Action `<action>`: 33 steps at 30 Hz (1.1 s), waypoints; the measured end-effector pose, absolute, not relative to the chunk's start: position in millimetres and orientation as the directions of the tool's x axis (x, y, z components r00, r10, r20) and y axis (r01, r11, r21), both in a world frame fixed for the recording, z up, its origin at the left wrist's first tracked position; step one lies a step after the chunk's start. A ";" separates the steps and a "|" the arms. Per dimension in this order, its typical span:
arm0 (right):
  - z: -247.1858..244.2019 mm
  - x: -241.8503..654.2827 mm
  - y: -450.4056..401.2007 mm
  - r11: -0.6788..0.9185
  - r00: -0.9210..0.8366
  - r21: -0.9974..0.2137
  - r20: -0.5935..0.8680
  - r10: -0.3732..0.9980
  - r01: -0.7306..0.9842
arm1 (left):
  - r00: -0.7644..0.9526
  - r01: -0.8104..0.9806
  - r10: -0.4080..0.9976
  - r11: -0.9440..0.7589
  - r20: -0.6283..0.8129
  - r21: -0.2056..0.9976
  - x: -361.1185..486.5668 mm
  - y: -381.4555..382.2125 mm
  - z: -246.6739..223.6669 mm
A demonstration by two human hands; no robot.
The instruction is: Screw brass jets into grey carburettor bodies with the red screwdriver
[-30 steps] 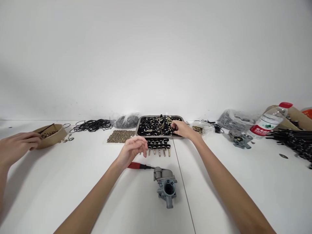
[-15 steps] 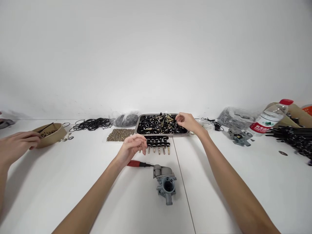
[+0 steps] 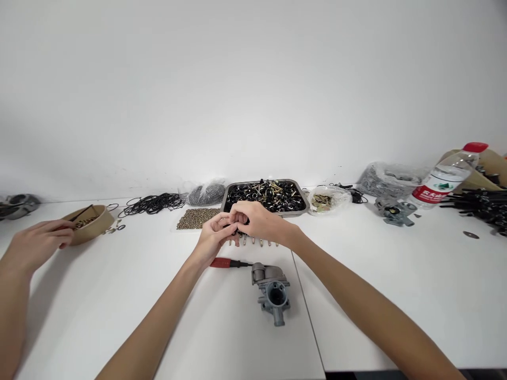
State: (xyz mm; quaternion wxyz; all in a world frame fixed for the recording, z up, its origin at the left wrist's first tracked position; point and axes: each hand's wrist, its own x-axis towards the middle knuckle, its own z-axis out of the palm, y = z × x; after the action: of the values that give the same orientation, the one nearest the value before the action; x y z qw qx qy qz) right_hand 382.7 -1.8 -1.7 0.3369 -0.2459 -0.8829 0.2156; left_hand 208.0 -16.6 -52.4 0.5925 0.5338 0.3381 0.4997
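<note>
My left hand [image 3: 216,235] and my right hand [image 3: 255,219] meet in front of the metal tray [image 3: 303,206] of small black and brass parts. Both have their fingertips pinched together around something small and dark that the fingers mostly hide. Below them, several brass-tipped black parts [image 3: 261,243] stand in a row, partly covered by my hands. A red-handled screwdriver [image 3: 222,262] lies on the table, its shaft reaching to a grey metal carburetor [image 3: 273,293] nearer to me.
At the left a co-worker's hand [image 3: 39,243] holds a thin dark tool over a tan bowl [image 3: 105,217]. Brass pieces [image 3: 196,218] lie beside the tray. Black rings [image 3: 152,204], a bag of flat parts [image 3: 330,199], another carburetor [image 3: 394,211] and a water bottle [image 3: 446,177] stand along the wall.
My right hand has come from the tray's right side to meet my left hand. The bag of flat parts it had partly covered now shows. The view has shifted slightly.
</note>
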 end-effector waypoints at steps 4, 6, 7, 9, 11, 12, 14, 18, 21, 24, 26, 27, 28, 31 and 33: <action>5.5 402.1 13.2 0.794 -0.638 -0.493 0.494 0.591 0.355 | 0.261 -0.223 0.957 -0.064 0.123 0.973 207.2 -15.0 -52.9; 6.8 423.3 27.9 0.734 -0.528 -0.494 0.510 0.679 0.466 | 0.256 -0.206 0.961 -0.048 0.102 0.977 207.1 -15.4 -52.6; 5.8 436.0 35.8 0.674 -0.445 -0.510 0.509 0.737 0.534 | 0.254 -0.193 0.963 -0.038 0.087 0.980 207.1 -15.6 -52.3; 0.7 462.1 50.0 0.504 -0.304 -0.518 0.425 0.853 0.691 | 0.251 -0.163 0.966 -0.021 0.062 0.986 207.4 -15.7 -51.7; -6.4 483.2 58.6 0.420 -0.263 -0.514 0.352 0.898 0.748 | 0.253 -0.147 0.966 -0.011 0.048 0.989 207.8 -15.8 -51.0; -9.6 490.2 60.1 0.404 -0.271 -0.511 0.317 0.909 0.759 | 0.257 -0.144 0.965 -0.006 0.044 0.990 207.8 -15.9 -50.7; -13.2 495.9 57.9 0.408 -0.326 -0.509 0.246 0.913 0.758 | 0.272 -0.145 0.962 0.004 0.036 0.989 207.1 -16.3 -50.8; -9.1 483.4 43.0 0.439 -0.446 -0.493 0.111 0.888 0.751 | 0.307 -0.165 0.950 -0.010 0.061 0.986 203.4 -15.4 -55.3; -5.8 469.5 32.3 0.420 -0.482 -0.460 -0.018 0.876 0.782 | 0.321 -0.176 0.944 -0.023 0.079 0.984 201.0 -11.8 -61.7; -9.7 458.3 25.1 0.393 -0.484 -0.405 -0.147 0.863 0.825 | 0.329 -0.182 0.941 -0.025 0.085 0.983 199.8 -7.5 -67.3; -15.8 451.5 22.6 0.398 -0.478 -0.361 -0.166 0.862 0.843 | 0.337 -0.198 0.936 -0.032 0.099 0.980 199.2 -5.3 -69.5; -19.3 448.4 22.1 0.408 -0.479 -0.341 -0.158 0.864 0.847 | 0.342 -0.210 0.933 -0.037 0.109 0.977 198.9 -4.5 -70.2; -23.0 445.6 22.0 0.420 -0.482 -0.323 -0.144 0.864 0.848 | 0.347 -0.222 0.930 -0.042 0.119 0.974 198.7 -3.9 -70.5; -31.7 441.2 23.2 0.454 -0.501 -0.293 -0.106 0.859 0.841 | 0.354 -0.246 0.924 -0.055 0.143 0.968 198.3 -3.4 -69.9; -33.2 442.6 24.2 0.467 -0.511 -0.288 -0.099 0.854 0.836 | 0.351 -0.244 0.925 -0.061 0.147 0.968 198.8 -4.1 -68.3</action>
State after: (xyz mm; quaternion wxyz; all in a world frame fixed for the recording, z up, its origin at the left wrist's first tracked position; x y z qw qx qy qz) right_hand 442.6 24.2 -33.2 0.0295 -0.4933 -0.8560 0.1515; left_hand 198.8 -4.1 -68.3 0.6113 0.5495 0.3096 0.4781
